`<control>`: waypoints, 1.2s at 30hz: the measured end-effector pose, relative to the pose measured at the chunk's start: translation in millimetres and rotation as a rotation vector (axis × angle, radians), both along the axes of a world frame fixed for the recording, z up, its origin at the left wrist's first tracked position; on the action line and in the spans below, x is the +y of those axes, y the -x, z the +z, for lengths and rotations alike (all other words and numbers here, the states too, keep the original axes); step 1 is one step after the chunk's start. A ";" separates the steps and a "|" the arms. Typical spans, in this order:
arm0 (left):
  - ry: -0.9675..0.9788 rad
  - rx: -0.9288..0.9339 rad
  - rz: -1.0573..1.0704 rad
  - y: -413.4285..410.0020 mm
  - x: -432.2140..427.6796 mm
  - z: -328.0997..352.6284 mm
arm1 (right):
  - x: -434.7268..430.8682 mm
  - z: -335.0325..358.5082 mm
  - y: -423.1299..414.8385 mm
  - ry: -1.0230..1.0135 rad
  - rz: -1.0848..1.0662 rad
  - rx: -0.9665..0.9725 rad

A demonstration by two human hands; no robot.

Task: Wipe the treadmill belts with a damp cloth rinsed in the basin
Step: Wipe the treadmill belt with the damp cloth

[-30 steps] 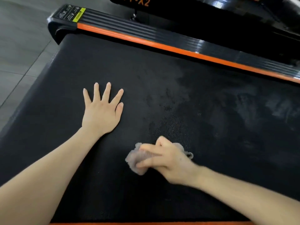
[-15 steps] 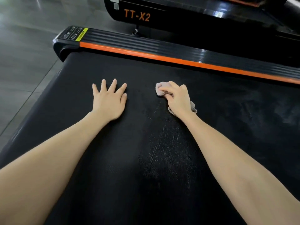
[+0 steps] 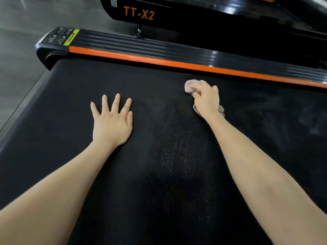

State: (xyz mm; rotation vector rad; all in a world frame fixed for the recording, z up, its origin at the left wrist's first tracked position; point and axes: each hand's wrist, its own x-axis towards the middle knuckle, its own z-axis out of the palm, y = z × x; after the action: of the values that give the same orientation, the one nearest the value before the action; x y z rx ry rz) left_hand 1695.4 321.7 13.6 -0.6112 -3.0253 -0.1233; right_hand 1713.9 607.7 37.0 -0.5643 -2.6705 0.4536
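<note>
Gym, treadmill belt (image 3: 62,112) w/ orange rail (image 3: 159,60), 2nd treadmill (image 3: 194,16) behind (TT-X2), tiled floor (image 3: 17,76)

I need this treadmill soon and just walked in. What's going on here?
A person is wiping the treadmill belt. The right hand grips a crumpled pale cloth against the belt near the orange side rail; the left hand rests flat on it, fingers spread. A damp-looking streak lies between the arms.

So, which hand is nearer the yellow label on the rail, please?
Left. The left hand lies flat on the belt below the yellow label; the right hand, gripping the cloth, is farther right.
</note>
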 end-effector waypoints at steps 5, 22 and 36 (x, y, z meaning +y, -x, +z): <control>-0.040 0.036 -0.018 0.8 -0.2 -1.7 | -85.0 -7.3 -58.6 -0.035 0.534 0.061; -0.045 0.051 -0.017 1.0 -2.1 -2.9 | -68.1 9.3 97.3 -0.092 0.250 -0.023; -0.015 0.047 -0.007 0.0 0.0 -5.0 | -69.3 -5.1 109.8 0.083 -0.029 0.051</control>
State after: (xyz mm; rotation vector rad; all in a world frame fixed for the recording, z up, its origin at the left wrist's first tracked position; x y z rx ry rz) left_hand 1695.4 321.8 8.6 -0.6153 -2.9750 -0.1298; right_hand 1604.1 538.4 31.9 -0.6066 -2.6012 0.5654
